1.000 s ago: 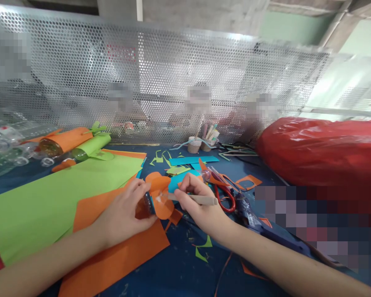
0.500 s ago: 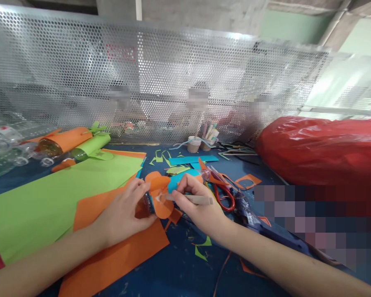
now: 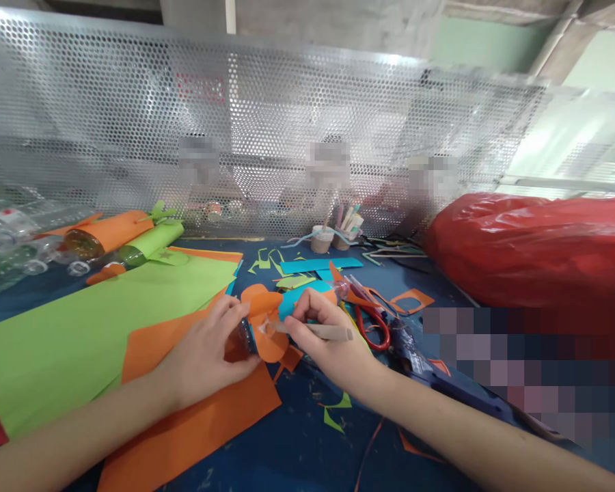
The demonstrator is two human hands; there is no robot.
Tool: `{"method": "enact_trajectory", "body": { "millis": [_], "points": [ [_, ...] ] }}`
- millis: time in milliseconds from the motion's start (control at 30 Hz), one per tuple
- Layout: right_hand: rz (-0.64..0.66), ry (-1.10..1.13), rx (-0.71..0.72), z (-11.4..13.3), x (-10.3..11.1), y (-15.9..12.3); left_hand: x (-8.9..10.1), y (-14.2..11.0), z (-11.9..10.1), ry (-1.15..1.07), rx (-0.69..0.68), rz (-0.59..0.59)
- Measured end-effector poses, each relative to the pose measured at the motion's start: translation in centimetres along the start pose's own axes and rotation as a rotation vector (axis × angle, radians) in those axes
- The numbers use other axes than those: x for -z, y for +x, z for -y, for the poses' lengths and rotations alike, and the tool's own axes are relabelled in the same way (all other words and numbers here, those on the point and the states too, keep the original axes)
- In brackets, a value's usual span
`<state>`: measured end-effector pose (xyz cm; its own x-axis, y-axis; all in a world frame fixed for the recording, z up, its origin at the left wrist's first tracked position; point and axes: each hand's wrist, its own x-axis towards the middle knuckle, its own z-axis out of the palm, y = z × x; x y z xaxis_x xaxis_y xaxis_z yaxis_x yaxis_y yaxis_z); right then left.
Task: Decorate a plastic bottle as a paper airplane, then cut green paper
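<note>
Nearest, an orange paper sheet (image 3: 199, 437) lies askew on the dark blue tabletop (image 3: 287, 461), with thin green offcuts (image 3: 334, 418) to its right. Above the sheet, the left hand (image 3: 215, 348) curls fingers and thumb around the base end of a paper-wrapped plastic bottle (image 3: 305, 294), which lies on its side at the middle of the table, neck pointing right. The right hand (image 3: 331, 335) pinches a pale pen (image 3: 331, 332) between thumb and fingers, its front end at a rounded orange paper fin (image 3: 272, 345) near that base; whether the tip touches is too blurred to tell. The step in hand looks like marking the fin, and the move calls for a firm left hold and light, short pen strokes so the thin paper doesn't buckle. Just right of the wrapped bottle sit red-handled scissors (image 3: 359, 320) and what looks like a dark blue glue gun (image 3: 425, 365). Beyond are a blue paper strip (image 3: 322, 264), a big green sheet (image 3: 107, 314) at left, an orange-wrapped bottle (image 3: 120, 231), two small cups (image 3: 321, 240) (image 3: 342, 240), a red plastic bag (image 3: 533, 253) and, behind, a perforated metal screen (image 3: 287, 102).
</note>
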<state>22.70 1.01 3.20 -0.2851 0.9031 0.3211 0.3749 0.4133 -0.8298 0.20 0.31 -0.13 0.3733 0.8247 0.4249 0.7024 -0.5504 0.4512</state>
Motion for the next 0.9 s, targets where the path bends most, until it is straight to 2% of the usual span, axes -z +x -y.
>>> {"method": "enact_trajectory", "body": {
  "millis": [333,900],
  "points": [
    [0.011,-0.007,-0.008,0.14,0.0,0.01,0.21,0.1,-0.22,0.002,0.002,0.024],
    [0.021,0.033,0.013,0.52,-0.07,0.13,0.05,0.02,-0.18,0.017,-0.009,-0.029]
  ]
}}
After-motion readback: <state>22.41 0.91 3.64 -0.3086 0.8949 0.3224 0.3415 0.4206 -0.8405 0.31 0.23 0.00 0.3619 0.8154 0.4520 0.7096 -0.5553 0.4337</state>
